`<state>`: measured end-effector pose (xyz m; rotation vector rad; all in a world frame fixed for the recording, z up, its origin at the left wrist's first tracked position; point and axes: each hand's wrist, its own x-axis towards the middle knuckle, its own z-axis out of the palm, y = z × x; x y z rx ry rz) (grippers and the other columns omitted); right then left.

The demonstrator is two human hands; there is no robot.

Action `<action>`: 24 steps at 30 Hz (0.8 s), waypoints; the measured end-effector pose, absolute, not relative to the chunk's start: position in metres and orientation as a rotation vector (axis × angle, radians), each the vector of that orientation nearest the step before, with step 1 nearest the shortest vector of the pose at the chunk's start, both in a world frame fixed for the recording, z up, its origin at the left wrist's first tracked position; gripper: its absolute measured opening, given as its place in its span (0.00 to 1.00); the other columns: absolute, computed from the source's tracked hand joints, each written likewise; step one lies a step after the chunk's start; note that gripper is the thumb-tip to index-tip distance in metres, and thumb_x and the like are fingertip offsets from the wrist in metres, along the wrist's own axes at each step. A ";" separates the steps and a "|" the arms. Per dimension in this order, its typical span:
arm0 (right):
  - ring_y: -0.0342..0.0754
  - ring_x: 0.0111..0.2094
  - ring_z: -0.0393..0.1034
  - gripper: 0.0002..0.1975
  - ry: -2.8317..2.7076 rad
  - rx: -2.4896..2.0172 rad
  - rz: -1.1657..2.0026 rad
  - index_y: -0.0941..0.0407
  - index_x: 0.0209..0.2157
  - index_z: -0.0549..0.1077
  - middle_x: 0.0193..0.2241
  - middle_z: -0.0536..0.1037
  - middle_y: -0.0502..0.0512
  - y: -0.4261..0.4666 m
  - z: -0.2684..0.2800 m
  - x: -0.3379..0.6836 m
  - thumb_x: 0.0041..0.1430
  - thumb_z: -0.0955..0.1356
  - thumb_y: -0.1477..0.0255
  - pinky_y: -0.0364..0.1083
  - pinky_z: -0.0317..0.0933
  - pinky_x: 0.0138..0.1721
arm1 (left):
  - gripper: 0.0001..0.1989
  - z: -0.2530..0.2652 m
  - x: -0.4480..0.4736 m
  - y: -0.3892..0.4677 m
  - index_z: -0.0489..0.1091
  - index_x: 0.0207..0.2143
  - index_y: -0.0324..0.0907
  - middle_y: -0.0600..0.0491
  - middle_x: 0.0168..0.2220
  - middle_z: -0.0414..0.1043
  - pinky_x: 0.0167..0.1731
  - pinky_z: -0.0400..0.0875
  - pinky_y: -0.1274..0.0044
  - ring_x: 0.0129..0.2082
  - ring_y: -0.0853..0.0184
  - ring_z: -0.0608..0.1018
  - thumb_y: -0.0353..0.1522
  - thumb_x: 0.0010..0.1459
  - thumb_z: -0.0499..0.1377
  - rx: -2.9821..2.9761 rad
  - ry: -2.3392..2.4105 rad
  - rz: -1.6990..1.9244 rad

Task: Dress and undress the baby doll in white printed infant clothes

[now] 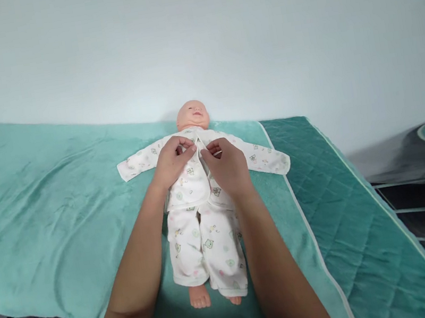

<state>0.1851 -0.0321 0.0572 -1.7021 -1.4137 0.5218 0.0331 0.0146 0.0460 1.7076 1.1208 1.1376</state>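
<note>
The grip of the left hand is closed in a pinch on one front edge of a white printed jacket, and the opposite edge is pinched between the thumb and fingers of the right hand, just beside it. The jacket is worn by a doll, which is laid on its back at the centre of the frame, its head near the pale wall. Its sleeves are stretched out to both sides, and matching trousers are worn below, with the feet partly exposed at the lower centre. The doll is supported by a smooth green sheet, by which a darker quilted cover is partly overlapped at the right.
</note>
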 end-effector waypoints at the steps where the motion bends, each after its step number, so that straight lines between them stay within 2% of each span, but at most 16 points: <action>1: 0.47 0.33 0.69 0.08 -1.386 -1.677 0.552 0.55 0.36 0.71 0.34 0.78 0.52 -0.034 0.056 0.187 0.60 0.68 0.64 0.48 0.61 0.40 | 0.05 0.046 0.031 0.014 0.74 0.39 0.43 0.55 0.37 0.72 0.37 0.65 0.76 0.32 0.71 0.68 0.34 0.61 0.62 1.717 1.121 1.126; 7: 0.45 0.31 0.69 0.12 -1.275 -1.525 0.812 0.55 0.37 0.75 0.32 0.78 0.51 -0.039 0.057 0.196 0.55 0.72 0.62 0.45 0.62 0.35 | 0.05 0.047 0.025 0.016 0.73 0.39 0.45 0.55 0.36 0.71 0.37 0.64 0.76 0.32 0.70 0.67 0.35 0.61 0.63 1.790 1.063 1.071; 13: 0.45 0.29 0.68 0.11 -1.275 -1.604 0.708 0.55 0.33 0.75 0.30 0.78 0.53 -0.029 0.059 0.194 0.57 0.71 0.61 0.45 0.62 0.33 | 0.03 0.051 0.033 0.018 0.71 0.35 0.44 0.54 0.39 0.70 0.39 0.65 0.75 0.34 0.69 0.69 0.32 0.64 0.60 1.882 1.089 1.078; 19: 0.43 0.23 0.64 0.10 -1.256 -1.558 0.813 0.55 0.32 0.75 0.23 0.73 0.49 -0.025 0.059 0.203 0.57 0.71 0.62 0.44 0.58 0.28 | 0.02 0.053 0.040 0.017 0.73 0.39 0.44 0.54 0.40 0.70 0.39 0.65 0.75 0.33 0.70 0.69 0.32 0.63 0.60 1.892 1.175 1.071; 24: 0.41 0.23 0.62 0.12 -1.191 -1.425 0.918 0.56 0.34 0.76 0.22 0.70 0.47 -0.021 0.053 0.206 0.57 0.70 0.60 0.42 0.56 0.26 | 0.01 0.053 0.043 0.016 0.72 0.37 0.43 0.54 0.40 0.71 0.39 0.65 0.75 0.33 0.70 0.70 0.31 0.63 0.61 1.906 1.185 1.092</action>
